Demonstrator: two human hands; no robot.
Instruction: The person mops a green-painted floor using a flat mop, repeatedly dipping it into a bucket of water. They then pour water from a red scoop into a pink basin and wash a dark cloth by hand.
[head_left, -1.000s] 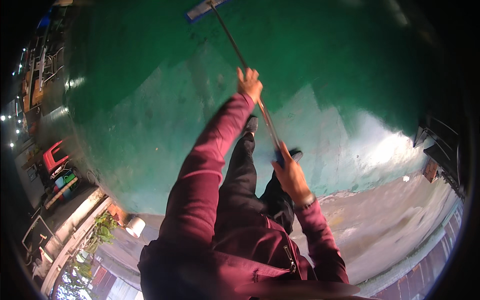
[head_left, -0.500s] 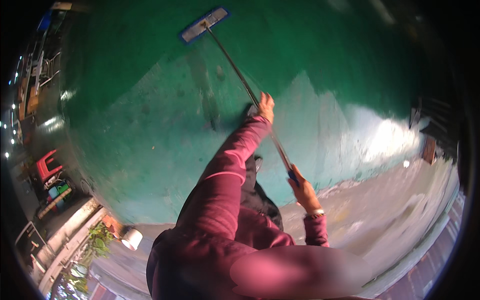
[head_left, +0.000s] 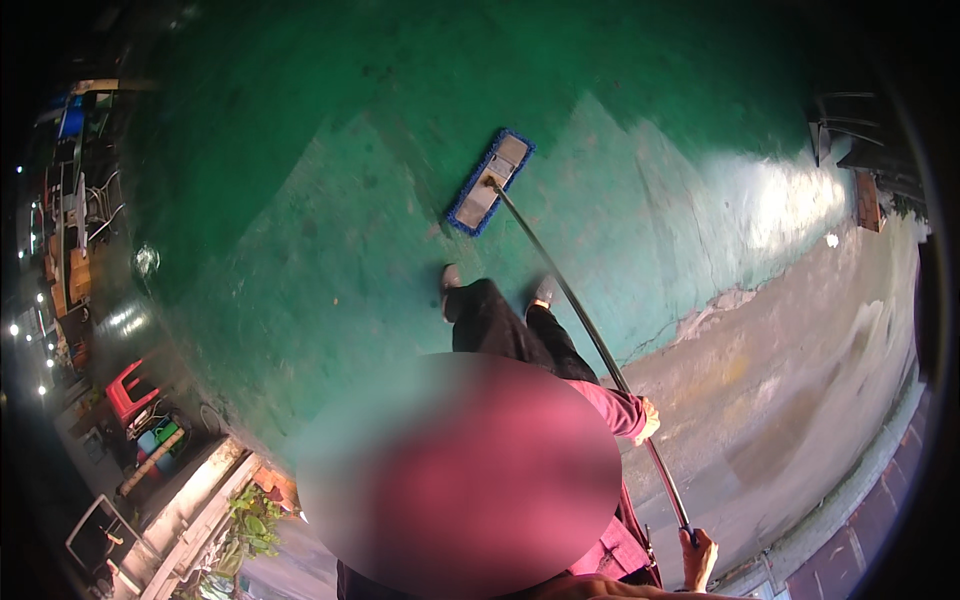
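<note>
Blue-fringed rectangular mop head with a pale grey top plate (head_left: 490,182): flat on the smooth green painted floor (head_left: 250,320), beyond the person's feet, set at a slant with its far end toward the right

Long thin shiny metal pole (head_left: 602,346): rises from the middle of the mop head and slants to the near right, ending in a dark blue grip (head_left: 689,537)

Left hand (head_left: 648,420): fingers curled round the pole partway along, nearer the grip than the mop head

Right hand (head_left: 700,558): wrapped about the grip at the pole's near end, its finger placement partly hidden

Feel of the mop: probably light for its length, the pole stiff and perhaps slippery where bare, the fringe soft, the joint likely able to swivel; nothing looks fragile

Best hold: one hand on the grip, the other on the metal well apart from it, loose enough to slide along

Pair of dark shoes (head_left: 449,276): on the floor, the left one near the mop head's near end, the right one just beside the pole

Surroundings: a red plastic seat (head_left: 132,392) at left, a leafy green plant (head_left: 250,520) at near left, worn grey concrete (head_left: 800,370) at right
</note>
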